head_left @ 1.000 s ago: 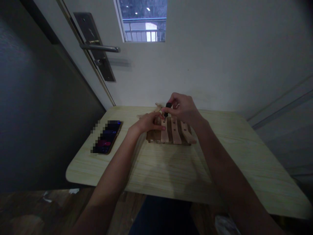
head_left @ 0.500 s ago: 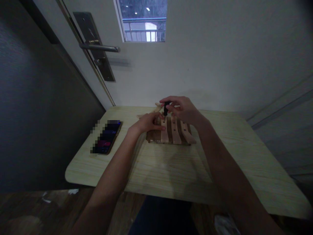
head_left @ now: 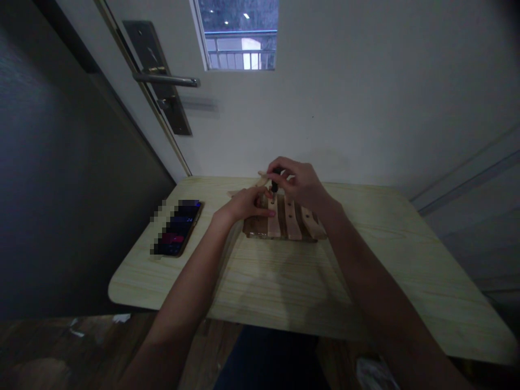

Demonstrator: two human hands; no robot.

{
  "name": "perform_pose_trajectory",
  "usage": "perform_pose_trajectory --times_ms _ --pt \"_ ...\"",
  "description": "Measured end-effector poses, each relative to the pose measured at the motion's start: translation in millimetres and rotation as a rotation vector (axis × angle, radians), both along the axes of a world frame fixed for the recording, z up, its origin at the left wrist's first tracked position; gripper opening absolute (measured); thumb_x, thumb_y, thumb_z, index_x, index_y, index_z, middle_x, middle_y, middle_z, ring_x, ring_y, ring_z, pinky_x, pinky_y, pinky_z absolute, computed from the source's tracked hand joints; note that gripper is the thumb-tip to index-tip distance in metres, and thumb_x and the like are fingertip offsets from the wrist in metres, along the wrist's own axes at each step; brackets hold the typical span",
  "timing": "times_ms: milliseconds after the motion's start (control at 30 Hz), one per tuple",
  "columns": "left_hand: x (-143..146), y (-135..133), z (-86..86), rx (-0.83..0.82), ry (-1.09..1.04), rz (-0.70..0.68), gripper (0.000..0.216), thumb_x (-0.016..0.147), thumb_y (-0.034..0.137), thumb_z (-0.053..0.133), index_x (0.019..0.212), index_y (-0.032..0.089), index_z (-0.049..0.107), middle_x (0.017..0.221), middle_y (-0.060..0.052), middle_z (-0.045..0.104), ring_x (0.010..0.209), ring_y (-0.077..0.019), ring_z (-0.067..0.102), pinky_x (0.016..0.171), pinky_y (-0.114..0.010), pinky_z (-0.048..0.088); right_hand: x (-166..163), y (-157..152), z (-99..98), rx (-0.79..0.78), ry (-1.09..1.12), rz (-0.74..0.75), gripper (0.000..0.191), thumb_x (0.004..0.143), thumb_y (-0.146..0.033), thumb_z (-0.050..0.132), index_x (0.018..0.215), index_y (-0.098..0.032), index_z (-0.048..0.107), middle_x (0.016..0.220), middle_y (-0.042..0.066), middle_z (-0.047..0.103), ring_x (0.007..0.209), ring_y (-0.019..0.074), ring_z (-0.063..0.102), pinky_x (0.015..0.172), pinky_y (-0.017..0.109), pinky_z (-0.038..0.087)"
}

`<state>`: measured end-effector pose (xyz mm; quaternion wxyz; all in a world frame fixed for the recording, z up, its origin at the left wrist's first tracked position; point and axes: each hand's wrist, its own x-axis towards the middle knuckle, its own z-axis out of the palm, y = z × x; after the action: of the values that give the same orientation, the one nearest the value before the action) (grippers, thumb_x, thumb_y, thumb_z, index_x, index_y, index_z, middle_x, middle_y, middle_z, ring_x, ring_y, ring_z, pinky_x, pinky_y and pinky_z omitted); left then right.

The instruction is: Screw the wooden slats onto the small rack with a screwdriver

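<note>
A small wooden slatted rack (head_left: 289,223) of light slats on a darker frame lies at the far middle of the table (head_left: 284,281). My left hand (head_left: 244,204) rests on the rack's left side, fingers curled against the leftmost slat. Above the rack's far left corner, my right hand (head_left: 298,181) has its fingers wrapped round a small black tool (head_left: 275,180), held upright with its tip down on a slat. Loose light wood pieces (head_left: 262,175) lie just beyond the rack.
A phone (head_left: 179,227) with a lit screen lies on the table's left part. Behind the table is a white wall with a small window (head_left: 240,33). A door with a metal lever handle (head_left: 166,80) stands at the left.
My right hand has turned on the black tool, its fingers shifting round it while it stays over the same slat. My left hand and the rack have kept still.
</note>
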<state>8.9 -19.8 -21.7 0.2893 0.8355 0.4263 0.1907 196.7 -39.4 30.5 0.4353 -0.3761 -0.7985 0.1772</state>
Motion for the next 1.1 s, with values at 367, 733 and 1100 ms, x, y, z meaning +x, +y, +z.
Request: perform_pose_trajectory --times_ms 367,733,1100 --pt "1 -2 2.8 0.004 -0.007 0.013 0.042 0.070 0.040 0.081 0.103 0.018 0.065 0.059 0.007 0.045 0.056 -0.0108 0.043 0.056 -0.024 0.031 19 -2 9.9 -0.047 -0.061 0.054 0.024 0.089 -0.026 0.053 0.102 -0.020 0.072 0.102 0.006 0.074 0.089 0.0174 0.066 0.075 0.030 0.050" --pt "2 -3 4.6 -0.017 0.016 0.022 0.046 0.070 0.041 0.081 0.107 0.017 0.065 0.061 0.005 0.048 0.057 -0.0122 0.045 0.057 -0.025 0.031 7 1 1.6 0.002 0.095 -0.089 0.023 0.073 -0.032 0.075 0.078 -0.020 0.057 0.075 -0.001 0.064 0.060 0.0099 0.053 0.055 0.024 0.042" --pt "1 0 -1.5 -0.006 -0.024 0.013 0.045 0.069 0.041 0.081 0.104 0.017 0.065 0.059 0.006 0.047 0.056 -0.0108 0.044 0.056 -0.024 0.030 12 4 0.8 -0.102 0.025 0.102 0.028 0.085 -0.027 0.059 0.107 -0.019 0.073 0.108 0.007 0.074 0.085 0.0155 0.066 0.065 0.024 0.052"
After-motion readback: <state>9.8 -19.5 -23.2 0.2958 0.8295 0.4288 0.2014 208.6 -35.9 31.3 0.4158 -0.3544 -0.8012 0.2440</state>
